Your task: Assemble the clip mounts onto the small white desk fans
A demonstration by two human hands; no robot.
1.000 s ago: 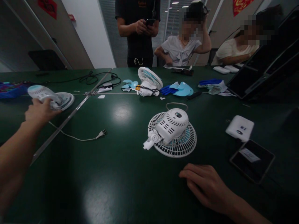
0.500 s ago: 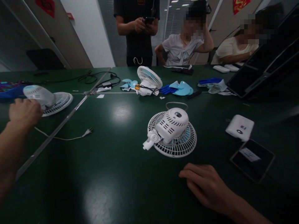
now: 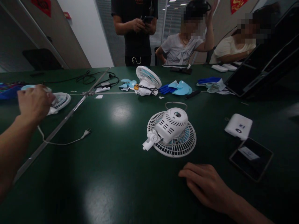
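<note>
Fingers of the left hand curve over the motor housing of the left fan, which lies on the worktop at the far left, beyond a metal seam strip. The hand covers most of that housing, and I cannot tell whether the fingers grip it or only rest there. A white cord trails from beneath the forearm across the strip, ending in a plug.

The right hand lies on the worktop just in front of the middle fan. Its fingers are side by side and loosely bent; the thumb is hidden, so how far they close cannot be told. The middle fan rests grille down, housing up, its white joint pointing toward the left.

Farther back stands a third fan, its grille tilted, between light blue fan blades and a blue glove. Right of the middle fan, a white box sits near a dark flat device. Across the worktop, a standing person holds a phone.
</note>
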